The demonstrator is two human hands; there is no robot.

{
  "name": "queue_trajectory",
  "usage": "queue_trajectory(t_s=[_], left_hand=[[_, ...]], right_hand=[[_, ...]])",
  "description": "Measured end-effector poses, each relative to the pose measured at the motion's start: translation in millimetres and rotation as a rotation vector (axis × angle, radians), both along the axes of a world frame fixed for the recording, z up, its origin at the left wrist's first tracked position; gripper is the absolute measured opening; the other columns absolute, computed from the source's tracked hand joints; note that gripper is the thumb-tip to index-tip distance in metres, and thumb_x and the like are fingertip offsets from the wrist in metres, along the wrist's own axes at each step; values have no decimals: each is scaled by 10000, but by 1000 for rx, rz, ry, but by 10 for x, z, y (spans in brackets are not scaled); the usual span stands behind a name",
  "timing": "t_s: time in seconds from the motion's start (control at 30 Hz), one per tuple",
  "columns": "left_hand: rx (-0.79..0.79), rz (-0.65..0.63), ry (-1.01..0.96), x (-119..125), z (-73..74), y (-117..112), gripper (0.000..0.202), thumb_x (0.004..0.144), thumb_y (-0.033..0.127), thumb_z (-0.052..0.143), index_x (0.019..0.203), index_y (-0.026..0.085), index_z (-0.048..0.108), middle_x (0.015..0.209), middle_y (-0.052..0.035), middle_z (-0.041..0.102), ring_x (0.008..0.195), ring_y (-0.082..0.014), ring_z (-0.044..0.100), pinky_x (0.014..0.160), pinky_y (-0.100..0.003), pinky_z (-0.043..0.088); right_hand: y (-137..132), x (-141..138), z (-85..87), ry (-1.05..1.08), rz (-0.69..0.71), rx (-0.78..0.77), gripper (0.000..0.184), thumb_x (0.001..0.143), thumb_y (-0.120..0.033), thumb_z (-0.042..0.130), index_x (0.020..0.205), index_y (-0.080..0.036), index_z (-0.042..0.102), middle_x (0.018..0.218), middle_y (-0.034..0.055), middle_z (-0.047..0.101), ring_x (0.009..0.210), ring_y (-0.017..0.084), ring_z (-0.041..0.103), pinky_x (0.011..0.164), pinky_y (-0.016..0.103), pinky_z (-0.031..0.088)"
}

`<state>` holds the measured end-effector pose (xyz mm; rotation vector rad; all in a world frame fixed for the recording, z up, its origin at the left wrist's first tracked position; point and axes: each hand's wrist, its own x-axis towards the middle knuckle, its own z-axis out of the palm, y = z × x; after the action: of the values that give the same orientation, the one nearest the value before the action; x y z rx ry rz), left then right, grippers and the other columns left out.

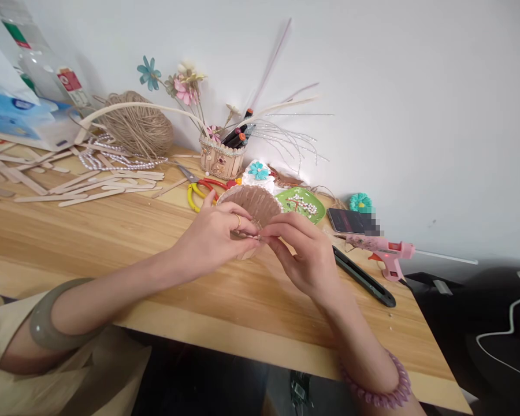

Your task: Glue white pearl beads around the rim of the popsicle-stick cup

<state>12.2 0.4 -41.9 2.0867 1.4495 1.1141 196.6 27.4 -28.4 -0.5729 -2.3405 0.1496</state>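
A small round basket with a brownish inside and a beaded pale rim is tipped so that its mouth faces me. My left hand, with a ring on one finger, grips its near rim, fingers inside and thumb in front. At that same near rim, my right hand has thumb and fingers pinched together close to the left fingertips. Whatever lies in the pinch is too small to make out. Just behind the basket are a green dish of small white beads and scissors with red and yellow handles.
Craft sticks, pearl strings and a twine ball lie left. A stick-sided holder with flowers and markers stands by the wall. Rightward are a phone, a black cutter and a pink glue gun.
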Motion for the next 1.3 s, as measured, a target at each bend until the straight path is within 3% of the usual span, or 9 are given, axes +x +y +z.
queue_trajectory(t_s=[0.2, 0.33, 0.43, 0.63, 0.73, 0.83, 1.0, 1.13, 1.3], left_hand=[[-21, 9, -17, -7, -5, -6, 75, 728, 208, 718, 771, 230, 776, 883, -41, 758, 946, -250, 675, 1104, -614, 253], [-47, 7, -22, -13, -4, -1, 71, 738, 236, 706, 752, 247, 774, 871, -39, 757, 956, -246, 672, 1081, -576, 310], [-45, 17, -19, -18, -10, 11, 67, 731, 235, 710, 742, 260, 770, 856, -23, 757, 967, -254, 670, 1122, -609, 205], [-52, 28, 15, -29, -16, 8, 63, 726, 259, 724, 767, 271, 770, 880, -29, 756, 960, -259, 673, 1147, -621, 60], [-3, 26, 42, -49, 4, -8, 166, 687, 319, 782, 842, 263, 760, 929, -35, 752, 957, -268, 672, 1133, -633, 112], [216, 80, 56, -55, 48, -13, 277, 709, 363, 788, 956, 250, 732, 982, -52, 750, 979, -280, 655, 1093, -627, 225], [479, 1, 15, 93, 150, 25, 217, 817, 296, 717, 1020, 220, 700, 906, -47, 764, 894, -224, 652, 836, -388, 516], [475, -73, -67, 235, 214, 43, 140, 811, 221, 726, 947, 191, 716, 835, -33, 756, 796, -176, 656, 745, -304, 530], [357, -104, -241, 290, 321, -31, 76, 782, 168, 714, 817, 215, 763, 722, -19, 731, 715, -163, 640, 690, -292, 509]], right_hand=[[7, 12, -24, 81, 26, -120, 140, 909, -118, 563, 890, -192, 681, 906, 55, 685, 832, 170, 623, 760, 319, 503], [47, 105, 23, 452, 5, -381, 130, 864, -154, 651, 867, -262, 724, 873, 5, 689, 855, 159, 627, 795, 313, 502], [68, 162, 69, 680, -39, -457, 110, 847, -180, 669, 813, -268, 726, 831, -10, 681, 842, 158, 616, 792, 315, 489], [54, 103, 7, 555, -27, -669, 86, 825, -269, 694, 756, -223, 714, 789, 7, 663, 788, 161, 594, 742, 309, 459], [62, 90, -41, 623, -14, -907, 163, 782, -376, 732, 749, -217, 715, 749, -7, 642, 742, 144, 567, 724, 294, 440], [71, 101, -55, 729, 6, -1120, 238, 694, -427, 797, 723, -202, 726, 696, -22, 624, 663, 107, 521, 685, 258, 428], [39, 76, -34, 881, 147, -1410, 257, 621, -396, 862, 705, -187, 738, 696, -18, 628, 634, 79, 517, 650, 211, 442], [-45, 66, 24, 914, 184, -1439, 224, 659, -377, 846, 706, -188, 736, 736, -8, 657, 666, 81, 547, 686, 204, 463], [-172, 133, 92, 872, 85, -1302, 186, 683, -361, 822, 719, -197, 743, 682, -24, 643, 657, 90, 529, 692, 218, 455]])
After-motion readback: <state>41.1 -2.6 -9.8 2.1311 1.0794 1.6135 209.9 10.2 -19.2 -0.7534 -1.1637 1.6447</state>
